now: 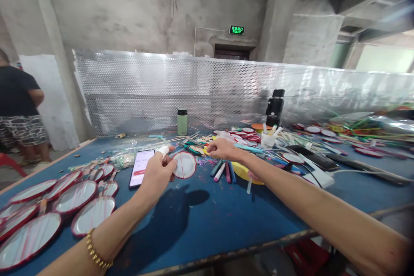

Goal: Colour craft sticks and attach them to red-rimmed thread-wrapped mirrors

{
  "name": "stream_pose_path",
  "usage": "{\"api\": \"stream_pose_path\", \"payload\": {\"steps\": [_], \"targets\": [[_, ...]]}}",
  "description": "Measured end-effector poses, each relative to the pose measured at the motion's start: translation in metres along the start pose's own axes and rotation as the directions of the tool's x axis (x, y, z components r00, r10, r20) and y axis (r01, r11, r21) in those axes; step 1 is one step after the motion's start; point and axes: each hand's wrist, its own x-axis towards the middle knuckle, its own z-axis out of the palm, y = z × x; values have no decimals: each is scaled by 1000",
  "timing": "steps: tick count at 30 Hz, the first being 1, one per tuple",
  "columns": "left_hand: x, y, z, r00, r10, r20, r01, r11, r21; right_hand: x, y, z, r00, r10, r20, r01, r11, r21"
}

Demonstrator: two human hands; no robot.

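Red-rimmed disc [185,166] in the left hand [158,171], centre of frame; right hand [223,149] over the clutter.
The left hand's fingers are pinched on the disc's left edge, above the blue bench [210,233]. The right hand's fingers are curled together and point down, right of the disc; whether they grip anything cannot be told. Marker pens [220,172] lie just below the right hand. A lit phone [137,168] lies beside the left hand; further discs [76,197] are spread at lower left. A green bottle [182,123] stands upright, above centre.

Blue table [207,233] (cluttered), red-rimmed discs [93,215], phone [139,168], markers [228,173]
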Motion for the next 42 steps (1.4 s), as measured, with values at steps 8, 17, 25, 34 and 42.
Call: {"api": "stream_pose_path", "payload": {"steps": [8,17,25,34,42], "targets": [[0,-3,-1,998,-7,59,16,988,-152,-16,-9,-11,994,9,-113,38,913,407],[-6,18,-3,952,14,305,157,834,-529,-95,-77,5,980,-11,-198,158,647,746],[-10,20,-4,909,0,416,300,691,-657,-86,-89,33,976,8,-217,185,492,851],[-12,19,-1,897,21,442,301,702,-646,-87,-96,35,967,-27,-253,225,557,800],[-13,20,2,896,7,444,314,697,-644,-90,-95,34,958,-23,-286,242,604,759]]}}
